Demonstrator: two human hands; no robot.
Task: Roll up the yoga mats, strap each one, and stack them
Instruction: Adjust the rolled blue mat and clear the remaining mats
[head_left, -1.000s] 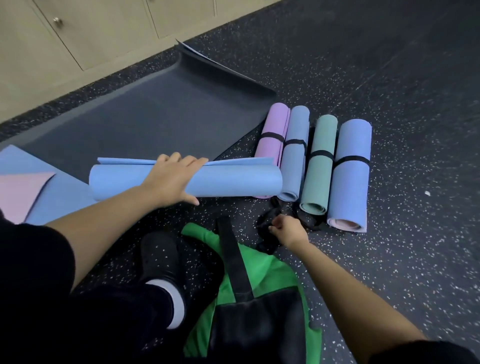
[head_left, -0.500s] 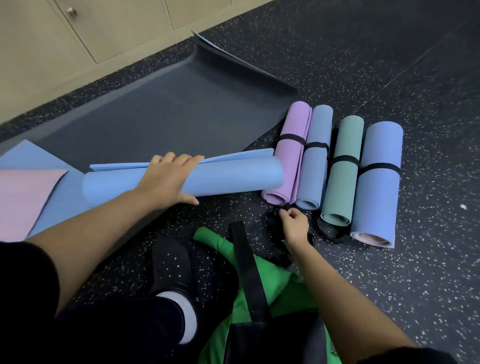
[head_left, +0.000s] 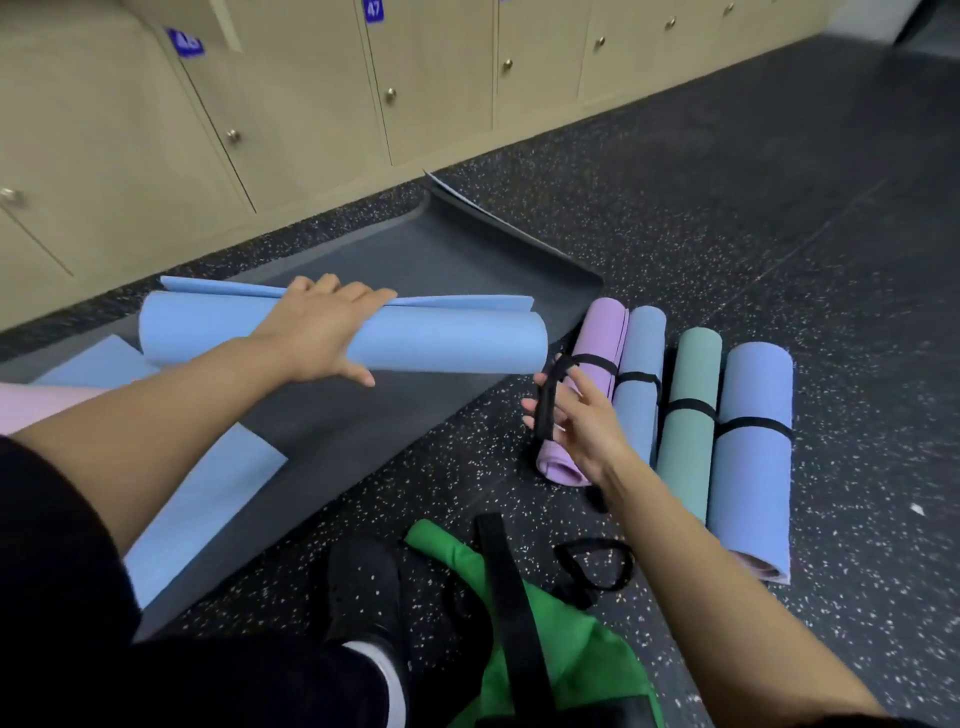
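Observation:
A light blue mat (head_left: 441, 343), rolled up with its loose edge sticking out behind, lies across a flat dark grey mat (head_left: 441, 265). My left hand (head_left: 322, 332) rests flat over the middle of the roll, thumb on the near side. My right hand (head_left: 582, 421) is raised just right of the roll's end and holds a black strap (head_left: 548, 400) that hangs as a loop over its fingers. Behind that hand, four rolled and strapped mats lie side by side: purple (head_left: 600, 332), grey-blue (head_left: 644, 343), green (head_left: 691, 441) and periwinkle (head_left: 753, 478).
A flat blue mat (head_left: 208, 499) and a pink one (head_left: 31, 405) lie at the left. A green and black bag (head_left: 576, 649) sits by my shoe (head_left: 363, 582), with another black strap loop (head_left: 597, 566) on the floor. Beige lockers (head_left: 311, 104) line the back.
My right hand has lifted a black strap off the floor and brought it up toward the blue roll's right end. My left hand stays on the roll.

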